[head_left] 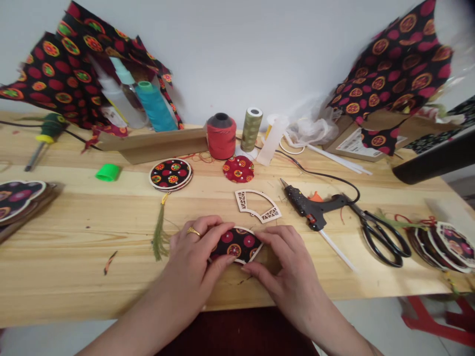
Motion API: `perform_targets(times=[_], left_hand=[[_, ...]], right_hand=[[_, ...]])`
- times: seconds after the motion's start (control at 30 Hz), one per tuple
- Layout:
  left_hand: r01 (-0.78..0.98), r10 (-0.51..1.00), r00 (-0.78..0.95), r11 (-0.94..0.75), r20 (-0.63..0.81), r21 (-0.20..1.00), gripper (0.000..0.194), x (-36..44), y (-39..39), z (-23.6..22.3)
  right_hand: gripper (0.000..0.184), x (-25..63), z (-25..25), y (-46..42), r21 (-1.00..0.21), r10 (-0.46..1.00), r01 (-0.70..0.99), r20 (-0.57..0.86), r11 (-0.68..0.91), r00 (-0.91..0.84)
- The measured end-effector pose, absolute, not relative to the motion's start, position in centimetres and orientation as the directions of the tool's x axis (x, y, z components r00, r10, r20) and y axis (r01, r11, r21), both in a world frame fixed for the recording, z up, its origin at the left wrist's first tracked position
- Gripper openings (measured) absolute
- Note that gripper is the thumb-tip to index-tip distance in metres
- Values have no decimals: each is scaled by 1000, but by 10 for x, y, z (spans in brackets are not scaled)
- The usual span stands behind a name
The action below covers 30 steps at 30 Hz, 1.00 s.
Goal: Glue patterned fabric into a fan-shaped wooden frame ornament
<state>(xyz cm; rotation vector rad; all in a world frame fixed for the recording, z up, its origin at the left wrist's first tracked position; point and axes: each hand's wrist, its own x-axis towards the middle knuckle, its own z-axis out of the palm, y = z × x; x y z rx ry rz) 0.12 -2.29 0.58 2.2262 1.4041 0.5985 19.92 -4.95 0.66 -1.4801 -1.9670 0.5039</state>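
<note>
Near the table's front edge lies a fan-shaped piece (237, 244), a pale wooden frame with dark patterned fabric. My left hand (198, 252), with a ring on one finger, grips its left side between thumb and fingers. At its right end my right hand (284, 259) pinches the corner. Just behind the hands rests a bare fan-shaped wooden frame (258, 204) with lattice ends. A round fabric-covered piece (170, 174) with a green tassel (160, 232) lies to the left. Farther back is a red patterned fabric disc (238, 169).
On the right are a glue gun (315, 203) with a white stick, black scissors (384, 237) and a stack of framed pieces (445, 244). Thread spools, red (221, 137) and olive (251, 129), stand at the back. A screwdriver (44, 138) and green cap (108, 172) lie left.
</note>
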Motion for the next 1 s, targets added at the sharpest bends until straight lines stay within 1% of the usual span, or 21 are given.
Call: perform_targets(times=[0.23,0.43,0.6,0.73,0.87,1.0], left_hand=[[720,905,405,-401,127,566,32,-1,-22,3],[717,904,413,-395,107,575,33,-1,-20,6],[718,903,418,-397,102,572,33,-1,-20,8],[713,902,419,-399,106,576,32,-2,-21,7],[714,902,410,-408,132,570,33,-2,-22,5],[717,900,418,-408,119,565,34,-2,-22,4]], right_hand=[[41,201,6,-51,-642,948,700,261,312,-183],[53,201,7,-52,-642,946,698,264,317,-188],[46,201,7,-52,-637,950,707,250,308,-188],[47,201,7,-53,-626,949,715,243,312,-201],[48,200,8,-53,-587,948,745,236,316,-216],[44,197,9,-54,-544,940,771,261,331,-219]])
